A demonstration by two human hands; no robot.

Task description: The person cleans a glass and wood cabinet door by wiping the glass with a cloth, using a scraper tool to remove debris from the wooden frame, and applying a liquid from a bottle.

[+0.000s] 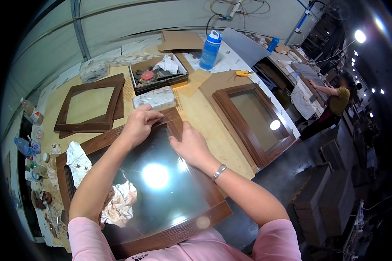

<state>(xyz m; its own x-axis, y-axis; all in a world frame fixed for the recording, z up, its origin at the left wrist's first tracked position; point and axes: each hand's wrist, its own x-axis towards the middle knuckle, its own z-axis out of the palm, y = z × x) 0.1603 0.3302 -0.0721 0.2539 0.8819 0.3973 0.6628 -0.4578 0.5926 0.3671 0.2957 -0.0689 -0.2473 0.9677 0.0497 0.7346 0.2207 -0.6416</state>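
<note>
1. Nearest, a wood-grain framed glass door (169,237) lying flat on the bench (204,117), glass already seated in the frame and reflecting an overhead lamp; crumpled stained rags (119,202) resting on the pane at its left side.
2. Judged from this: panel and frame joined, work now centred on the far top corner of the frame, where a thin strip or edge seems under attention; the rest of the frame edge looks untouched or already finished, cannot tell which.
3. Left hand (138,124) reaching forward over the glass, fingers curled and pressed together, pinching something thin at the top rail near the corner.
4. Right hand (189,145) just beside it, palm down, fingers flat and close together, pressing on the corner of the frame; bracelet on the wrist, forearm angled in from lower right.
5. Beyond the hands, a whitish wrapped block (154,98) and an open dark tray of small parts (159,78).
6. Left of these, a stack of empty brown frames (89,106); right, another glazed frame (254,122) near the bench edge.
7. Farther back, a blue water bottle (210,50) and cardboard pieces.
8. Far right, another person (337,102) working at a separate station.
</note>
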